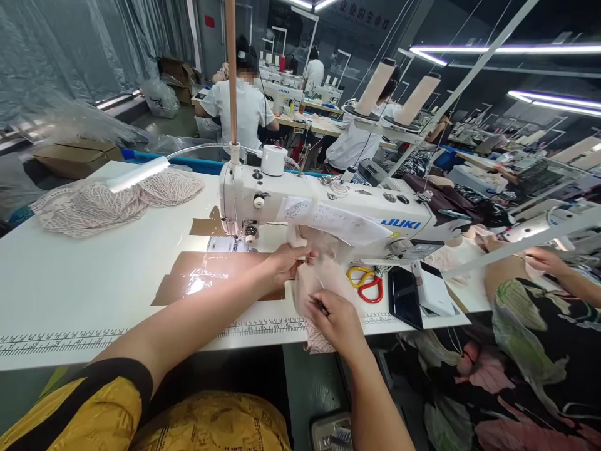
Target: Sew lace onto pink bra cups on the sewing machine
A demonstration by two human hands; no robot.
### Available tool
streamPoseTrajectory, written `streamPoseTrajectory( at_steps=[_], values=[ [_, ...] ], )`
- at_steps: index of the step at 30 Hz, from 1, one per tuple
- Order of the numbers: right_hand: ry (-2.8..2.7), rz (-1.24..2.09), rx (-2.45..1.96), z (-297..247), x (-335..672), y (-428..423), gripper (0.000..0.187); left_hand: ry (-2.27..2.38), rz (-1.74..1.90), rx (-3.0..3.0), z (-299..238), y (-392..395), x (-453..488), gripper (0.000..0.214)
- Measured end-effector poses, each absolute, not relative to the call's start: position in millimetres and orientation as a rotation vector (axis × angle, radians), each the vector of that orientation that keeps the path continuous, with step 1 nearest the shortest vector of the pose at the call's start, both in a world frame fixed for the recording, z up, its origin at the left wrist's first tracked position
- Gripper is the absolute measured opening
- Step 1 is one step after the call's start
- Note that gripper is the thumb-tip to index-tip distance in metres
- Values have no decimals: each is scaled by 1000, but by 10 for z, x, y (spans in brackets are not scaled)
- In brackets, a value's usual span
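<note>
My left hand [287,262] is closed in a pinch on the sheer pale pink fabric [310,282], in front of the sewing machine [300,200]. Nearer the table's front edge, my right hand [338,316] is closed around a small dark object [322,305], whose kind I cannot make out. It rests against the same fabric, which hangs over the edge with its lace end below. To the left of my hands lies the needle plate [225,244], with brown tape [183,288] on the tabletop in front of it.
Scissors with yellow and red handles [370,285], a black phone [404,297] and a white box [434,289] lie to the right. Lace pieces [98,203] are piled at the left. A printed ruler runs along the front edge. A co-worker's hand [547,260] works at the right.
</note>
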State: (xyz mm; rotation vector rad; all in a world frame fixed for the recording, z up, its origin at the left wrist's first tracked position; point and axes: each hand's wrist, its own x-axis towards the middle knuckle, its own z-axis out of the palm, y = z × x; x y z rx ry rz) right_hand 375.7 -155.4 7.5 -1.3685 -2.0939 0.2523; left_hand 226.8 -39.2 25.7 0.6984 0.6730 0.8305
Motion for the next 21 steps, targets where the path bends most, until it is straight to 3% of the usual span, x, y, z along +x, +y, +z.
streamPoseTrajectory(
  at_steps=[5, 12, 16, 21],
  values=[
    [-1760, 557, -1494, 136, 3859, -1538, 25, 563, 678, 807, 389, -433, 2157, 41],
    [-1568, 401, -1505, 239, 3971, -1273, 30, 691, 570, 925, 315, -628, 2049, 28],
    [-1955, 440, -1546, 150, 3977, -989, 38, 674, 455, 1083, 422, -874, 1734, 25],
    [-2313, 131, -1732, 12, 3898, -765, 38, 464, 367, 987, 509, -1214, 1031, 35]
  ],
)
